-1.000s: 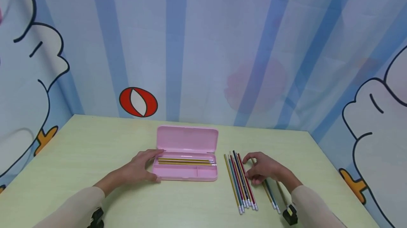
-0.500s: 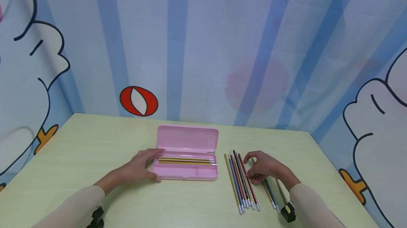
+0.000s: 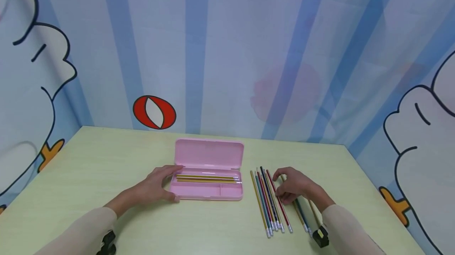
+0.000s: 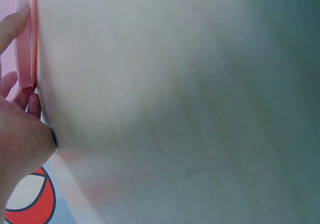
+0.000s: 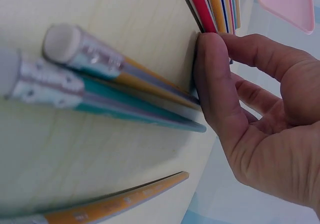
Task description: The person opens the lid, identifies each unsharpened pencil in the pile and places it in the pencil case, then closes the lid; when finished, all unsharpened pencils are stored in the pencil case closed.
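My left hand holds the left end of an open pink pencil case, thumb at the front corner and a finger at the hinge side. Two gold pencils lie in the case's rear compartment. Right of the case is a row of several coloured pencils, eraser ends toward me. At the row's right edge, the thumb and fingertips of my right hand pinch a red pencil, its eraser end a little apart from the others. The right wrist view shows thumb and forefinger meeting at the red pencil.
Beneath and beside my right hand lie a teal pencil, a yellow pencil and a separate orange-yellow pencil. A blue striped cloth hangs behind the pale wooden table.
The red pencil's eraser end has shifted right, away from the row, with my right hand shifting slightly right. My left hand and the case stay put.
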{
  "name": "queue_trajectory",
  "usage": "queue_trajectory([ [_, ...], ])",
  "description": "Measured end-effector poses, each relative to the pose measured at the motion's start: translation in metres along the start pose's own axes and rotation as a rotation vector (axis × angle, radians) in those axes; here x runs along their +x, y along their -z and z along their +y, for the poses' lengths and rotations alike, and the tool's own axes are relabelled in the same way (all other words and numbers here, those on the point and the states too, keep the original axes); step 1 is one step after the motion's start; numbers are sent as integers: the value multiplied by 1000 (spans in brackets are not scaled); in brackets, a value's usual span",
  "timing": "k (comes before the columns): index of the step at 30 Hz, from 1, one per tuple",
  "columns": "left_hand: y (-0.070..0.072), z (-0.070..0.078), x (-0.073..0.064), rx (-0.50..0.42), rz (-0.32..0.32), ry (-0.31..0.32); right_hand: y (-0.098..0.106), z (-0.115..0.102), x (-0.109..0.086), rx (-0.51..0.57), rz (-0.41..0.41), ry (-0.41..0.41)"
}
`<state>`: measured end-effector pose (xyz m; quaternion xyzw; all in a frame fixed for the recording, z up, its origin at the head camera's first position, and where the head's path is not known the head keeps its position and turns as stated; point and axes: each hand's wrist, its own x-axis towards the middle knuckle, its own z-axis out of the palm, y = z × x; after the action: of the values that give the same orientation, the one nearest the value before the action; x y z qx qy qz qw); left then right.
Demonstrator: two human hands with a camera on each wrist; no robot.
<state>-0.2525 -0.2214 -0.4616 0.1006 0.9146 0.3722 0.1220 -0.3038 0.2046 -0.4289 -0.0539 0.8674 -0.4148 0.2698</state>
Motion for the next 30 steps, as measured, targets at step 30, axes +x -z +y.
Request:
queue_trajectory([
  [30,0,3,-2,7,-2,-7,-8,-8,-1,-159,129,-48],
])
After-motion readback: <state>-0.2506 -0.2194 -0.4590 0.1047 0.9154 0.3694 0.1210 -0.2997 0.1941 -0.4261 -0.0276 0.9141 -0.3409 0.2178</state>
